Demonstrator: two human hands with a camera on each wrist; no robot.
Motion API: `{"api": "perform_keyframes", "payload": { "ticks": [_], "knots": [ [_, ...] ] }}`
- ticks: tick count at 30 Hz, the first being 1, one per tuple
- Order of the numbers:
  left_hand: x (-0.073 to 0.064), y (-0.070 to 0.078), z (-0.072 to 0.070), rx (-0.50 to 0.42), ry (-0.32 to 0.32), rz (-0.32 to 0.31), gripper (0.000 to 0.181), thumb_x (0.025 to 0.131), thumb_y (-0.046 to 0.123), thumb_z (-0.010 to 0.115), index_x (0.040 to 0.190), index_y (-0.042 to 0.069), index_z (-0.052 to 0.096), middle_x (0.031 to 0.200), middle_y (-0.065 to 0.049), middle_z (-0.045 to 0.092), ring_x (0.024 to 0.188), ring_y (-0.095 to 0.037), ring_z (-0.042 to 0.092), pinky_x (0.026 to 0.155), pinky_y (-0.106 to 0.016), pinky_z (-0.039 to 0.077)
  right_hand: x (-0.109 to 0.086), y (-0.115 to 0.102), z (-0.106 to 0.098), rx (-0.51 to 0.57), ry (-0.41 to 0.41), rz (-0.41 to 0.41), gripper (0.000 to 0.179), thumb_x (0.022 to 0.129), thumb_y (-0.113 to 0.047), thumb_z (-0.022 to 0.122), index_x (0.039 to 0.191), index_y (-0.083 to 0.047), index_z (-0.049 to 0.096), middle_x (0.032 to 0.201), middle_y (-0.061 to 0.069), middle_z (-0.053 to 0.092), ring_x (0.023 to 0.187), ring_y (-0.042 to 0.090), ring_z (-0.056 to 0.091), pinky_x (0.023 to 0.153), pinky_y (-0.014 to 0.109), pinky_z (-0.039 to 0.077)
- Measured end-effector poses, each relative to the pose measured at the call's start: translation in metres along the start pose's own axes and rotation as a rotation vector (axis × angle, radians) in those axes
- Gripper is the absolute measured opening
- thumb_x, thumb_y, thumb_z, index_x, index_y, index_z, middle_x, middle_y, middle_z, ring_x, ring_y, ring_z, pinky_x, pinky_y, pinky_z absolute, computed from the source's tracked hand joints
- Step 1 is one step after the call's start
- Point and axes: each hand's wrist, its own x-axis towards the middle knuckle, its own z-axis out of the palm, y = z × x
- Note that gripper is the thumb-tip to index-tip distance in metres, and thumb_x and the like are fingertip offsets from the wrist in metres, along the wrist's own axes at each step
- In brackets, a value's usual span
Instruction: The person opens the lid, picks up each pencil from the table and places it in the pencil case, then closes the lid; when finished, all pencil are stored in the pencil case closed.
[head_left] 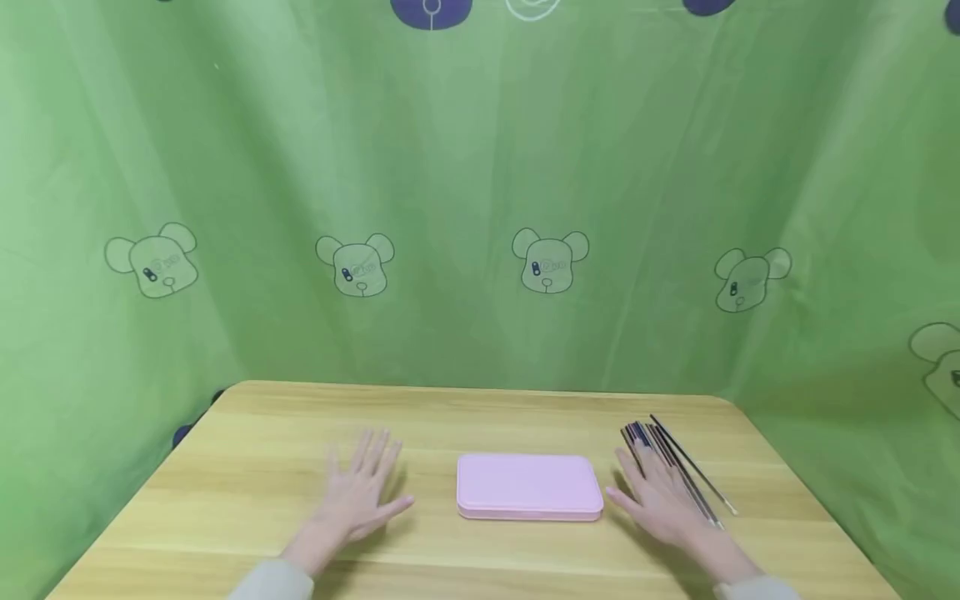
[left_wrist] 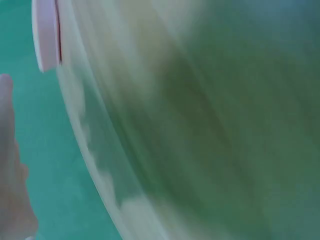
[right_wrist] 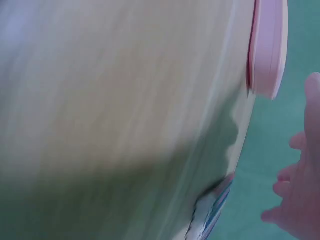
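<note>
A pink flat case (head_left: 528,483) with rounded corners lies closed on the wooden table between my hands. To its left, my left hand (head_left: 352,496) hovers palm down with fingers spread, slightly blurred in the head view. My right hand (head_left: 660,500) is held over the table just right of the case, fingers apart and nothing gripped. Beneath and behind it lies a bundle of thin dark sticks (head_left: 693,483), partly hidden by the fingers. In the right wrist view the case (right_wrist: 268,47) stands at the top and the stick ends (right_wrist: 212,210) below, with my fingers clear of both.
The light wood table (head_left: 435,550) has its far edge against a green curtain (head_left: 450,333) printed with bear heads, which also hangs along both sides. One dark stick (head_left: 708,479) lies apart at the right of the bundle.
</note>
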Motion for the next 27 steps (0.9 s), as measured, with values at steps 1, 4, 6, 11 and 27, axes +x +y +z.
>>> {"api": "perform_keyframes", "payload": {
  "ticks": [1, 4, 6, 11, 27],
  "knots": [
    [0.002, 0.005, 0.001, -0.018, -0.016, 0.031, 0.08, 0.085, 0.062, 0.044, 0.145, 0.012, 0.025, 0.151, -0.009, 0.013, 0.138, -0.033, 0.011, 0.102, -0.068, 0.004, 0.001, -0.003, 0.001, 0.012, -0.008, -0.014, 0.068, 0.092, -0.044, 0.046, 0.137, 0.005, 0.033, 0.143, 0.033, 0.016, 0.129, 0.051, 0.017, 0.099, 0.07, 0.01],
    [0.011, 0.019, 0.002, -0.097, -0.037, 0.1, 0.08, 0.086, 0.059, 0.045, 0.145, 0.011, 0.022, 0.151, -0.009, 0.014, 0.138, -0.032, 0.01, 0.103, -0.067, 0.005, 0.005, -0.016, 0.003, 0.039, -0.03, -0.077, 0.065, 0.092, -0.041, 0.048, 0.136, 0.005, 0.035, 0.142, 0.032, 0.021, 0.13, 0.048, 0.02, 0.103, 0.066, 0.013],
    [0.017, 0.027, 0.003, -0.113, -0.051, 0.151, 0.083, 0.085, 0.059, 0.046, 0.145, 0.009, 0.02, 0.152, -0.01, 0.014, 0.138, -0.033, 0.011, 0.105, -0.065, 0.006, 0.009, -0.026, 0.005, 0.037, -0.045, -0.133, 0.063, 0.091, -0.04, 0.049, 0.136, 0.003, 0.037, 0.142, 0.03, 0.024, 0.13, 0.045, 0.022, 0.105, 0.063, 0.014],
    [0.032, 0.045, 0.007, -0.007, -0.049, 0.265, 0.097, 0.078, 0.07, 0.045, 0.145, 0.006, 0.017, 0.151, -0.012, 0.016, 0.137, -0.032, 0.018, 0.107, -0.058, 0.015, 0.022, -0.05, 0.011, -0.009, -0.135, -0.275, 0.064, 0.091, -0.045, 0.047, 0.136, 0.0, 0.038, 0.144, 0.024, 0.026, 0.132, 0.039, 0.025, 0.108, 0.053, 0.018],
    [0.058, 0.054, 0.03, -0.339, -0.133, 0.38, 0.1, 0.067, 0.062, 0.067, 0.143, 0.011, 0.028, 0.138, -0.01, 0.042, 0.125, -0.025, 0.039, 0.104, -0.044, 0.035, 0.038, -0.069, 0.028, -0.145, -0.185, -0.394, 0.074, 0.083, -0.056, 0.051, 0.135, -0.004, 0.042, 0.138, 0.026, 0.036, 0.123, 0.045, 0.037, 0.102, 0.055, 0.032]
  ]
}}
